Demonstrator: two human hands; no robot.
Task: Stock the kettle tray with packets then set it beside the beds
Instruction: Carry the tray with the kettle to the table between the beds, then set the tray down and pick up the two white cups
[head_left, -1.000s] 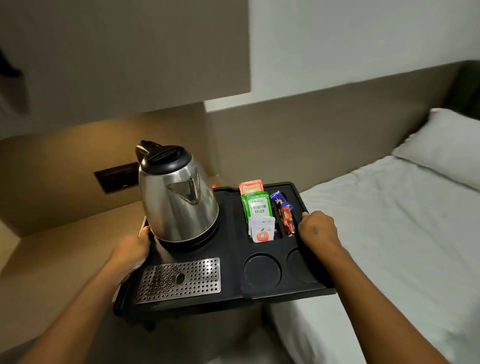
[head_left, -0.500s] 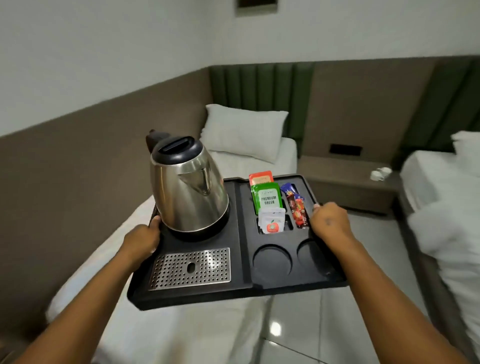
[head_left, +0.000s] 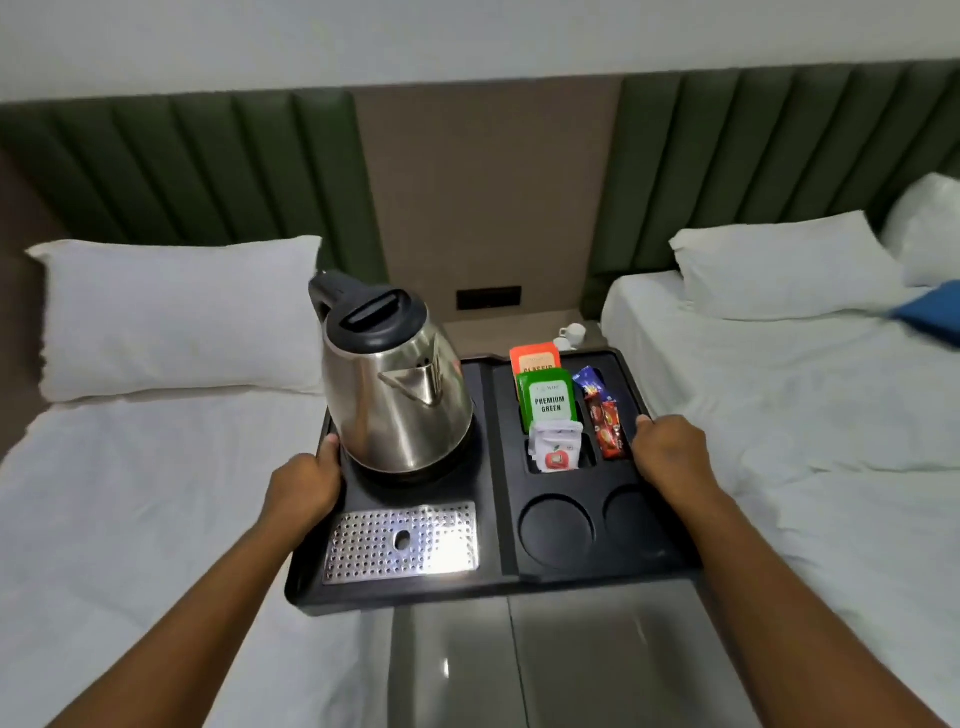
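Observation:
I hold a black kettle tray (head_left: 496, 530) in the air over the floor between two beds. My left hand (head_left: 304, 480) grips its left edge and my right hand (head_left: 670, 452) grips its right edge. A steel kettle (head_left: 395, 395) with a black lid stands on the tray's left half, behind a perforated metal drip plate (head_left: 402, 540). Upright in the right-hand slots are an orange packet (head_left: 535, 358), a green packet (head_left: 550, 402), white sachets (head_left: 556, 449) and red and blue stick packets (head_left: 605, 415). Two round cup recesses (head_left: 556, 530) at the front right hold nothing.
A bed with a white pillow (head_left: 176, 317) lies on the left, another bed (head_left: 810, 395) on the right. Between them at the back stands a bedside table (head_left: 498, 330) bearing white cups (head_left: 571, 335), below a dark wall socket (head_left: 488, 298). Glossy floor (head_left: 519, 660) shows below the tray.
My view has swung right, from the wall shelf to facing the gap between the two beds. The tray has come along in both hands, and my grip is unchanged.

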